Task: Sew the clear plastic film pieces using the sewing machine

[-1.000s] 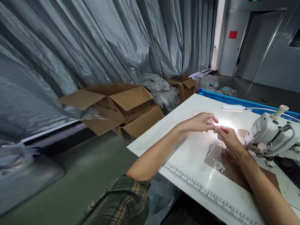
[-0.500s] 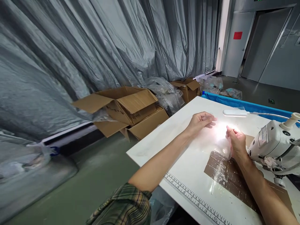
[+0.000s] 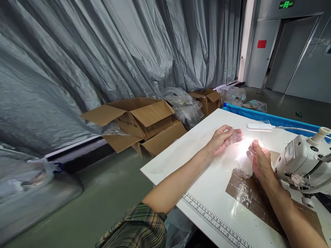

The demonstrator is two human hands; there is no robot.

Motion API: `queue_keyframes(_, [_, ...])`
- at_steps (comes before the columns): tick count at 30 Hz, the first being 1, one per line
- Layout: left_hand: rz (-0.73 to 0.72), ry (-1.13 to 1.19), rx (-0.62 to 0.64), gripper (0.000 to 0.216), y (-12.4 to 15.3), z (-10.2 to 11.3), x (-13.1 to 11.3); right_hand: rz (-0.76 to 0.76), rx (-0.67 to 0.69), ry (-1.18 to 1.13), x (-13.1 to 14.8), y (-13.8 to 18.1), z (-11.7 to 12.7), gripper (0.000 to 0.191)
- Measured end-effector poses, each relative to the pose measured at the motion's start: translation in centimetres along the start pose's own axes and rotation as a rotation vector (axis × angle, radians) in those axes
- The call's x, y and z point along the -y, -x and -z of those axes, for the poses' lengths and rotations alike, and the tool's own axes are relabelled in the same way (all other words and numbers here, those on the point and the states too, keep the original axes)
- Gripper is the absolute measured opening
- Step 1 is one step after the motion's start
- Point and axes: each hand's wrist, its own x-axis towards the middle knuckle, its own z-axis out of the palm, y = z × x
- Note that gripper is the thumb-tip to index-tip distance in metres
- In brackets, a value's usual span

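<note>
A thin clear plastic sheet (image 3: 244,164) spans the space between my hands, its outline partly lost in the lamp's glare. My left hand (image 3: 222,139) pinches its left edge between thumb and fingers, above the white tabletop. On the other side, my right hand (image 3: 260,156) is closed on the right edge, thumb up, close to the sewing machine (image 3: 292,155). Below the sheet lies a brown panel (image 3: 254,198) with a shiny, taped-looking surface. The white lamp head (image 3: 260,127) shines down just beyond my hands.
A printed ruler (image 3: 214,220) runs along the white table's (image 3: 165,165) near edge. Open cardboard boxes (image 3: 144,117) and clear plastic bags (image 3: 184,103) sit on the floor by the grey curtain (image 3: 116,51). A blue fabric edge (image 3: 258,112) borders the table's far side.
My left hand has turned and shifted slightly right, and the plastic's edge now shows at its fingers. My right fingers have moved slightly. The view has tilted up a little.
</note>
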Motion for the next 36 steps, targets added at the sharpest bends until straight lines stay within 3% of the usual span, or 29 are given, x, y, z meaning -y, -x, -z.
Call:
queue_keyframes(4, [-0.032,-0.062,0.015,0.038,0.0,0.0,0.0,0.053,0.025,0.119,-0.3,-0.2,0.3,0.057])
queue_keyframes(6, [-0.050,-0.148,0.038,0.046,0.1,0.0,-0.4,0.121,0.043,0.315,-0.4,0.1,0.5,0.057])
queue_keyframes(10, [-0.152,-0.463,0.076,0.051,0.9,-0.5,-1.7,0.366,-0.006,0.739,-0.6,2.6,1.5,0.058])
queue_keyframes(12, [-0.157,-0.579,0.122,0.048,1.9,-1.1,-2.3,0.488,0.044,0.876,-0.4,4.7,2.1,0.058])
queue_keyframes(15, [-0.075,-0.666,0.282,0.041,4.3,-2.7,-3.0,0.588,0.193,0.984,0.5,8.3,3.2,0.050])
queue_keyframes(18, [0.090,-0.701,0.493,0.037,7.6,-4.6,-3.3,0.668,0.141,0.967,2.0,12.0,4.1,0.037])
queue_keyframes(20, [0.195,-0.656,0.568,0.038,9.7,-5.8,-3.5,0.701,0.148,0.926,3.1,14.1,4.8,0.043])
queue_keyframes(22, [0.311,-0.589,0.643,0.039,11.4,-6.9,-3.8,0.646,0.301,0.855,4.4,15.5,5.4,0.059])
queue_keyframes(24, [0.410,-0.540,0.722,0.039,12.4,-7.8,-4.2,0.489,0.511,0.740,5.7,16.2,5.8,0.068])
queue_keyframes(28, [0.442,-0.511,0.759,0.040,12.3,-8.3,-4.4,0.086,0.862,0.508,6.9,15.8,6.1,0.050])
queue_keyframes(30, [0.422,-0.552,0.719,0.042,11.5,-7.7,-4.4,-0.061,0.935,0.492,6.8,15.4,6.6,0.040])
queue_keyframes(32, [0.375,-0.613,0.642,0.043,10.6,-6.8,-4.3,-0.117,0.860,0.594,6.5,15.0,7.4,0.034])
queue_keyframes(33, [0.347,-0.644,0.599,0.042,10.3,-6.4,-4.2,-0.091,0.752,0.683,6.4,14.8,7.9,0.034])
queue_keyframes(36, [0.279,-0.714,0.489,0.038,9.7,-5.6,-3.6,0.077,0.279,0.910,6.5,14.5,9.5,0.042])
